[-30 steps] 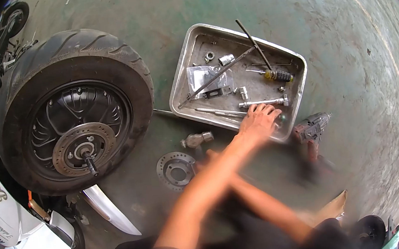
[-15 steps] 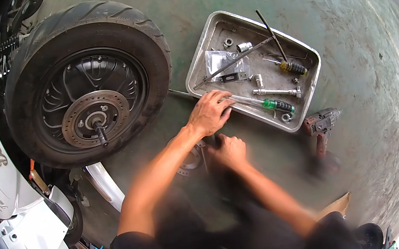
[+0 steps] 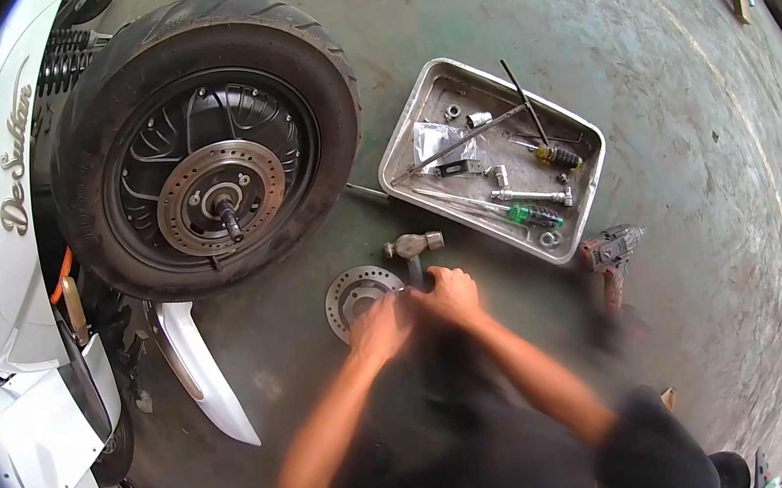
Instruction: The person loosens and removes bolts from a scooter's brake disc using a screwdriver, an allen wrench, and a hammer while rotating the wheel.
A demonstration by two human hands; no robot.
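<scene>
Right grip (image 3: 452,295) curls near the handle of the hammer (image 3: 414,244); I cannot tell whether I hold it. Left grip (image 3: 383,328), blurred, overlaps the lower edge of the drilled disc (image 3: 340,295); its closure I cannot tell. Hammer's head sits between disc and metal tray (image 3: 520,173).

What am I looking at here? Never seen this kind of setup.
No machine: these are a person's two bare hands, filmed by a head-worn camera looking forward and down. The left hand, blurred, is by a perforated disc; the right hand is by the handle of a hammer. Blur hides whether either grips anything. On the floor, a metal tray holds tools, with a power tool beside it. A tyred wheel is at upper left.
</scene>
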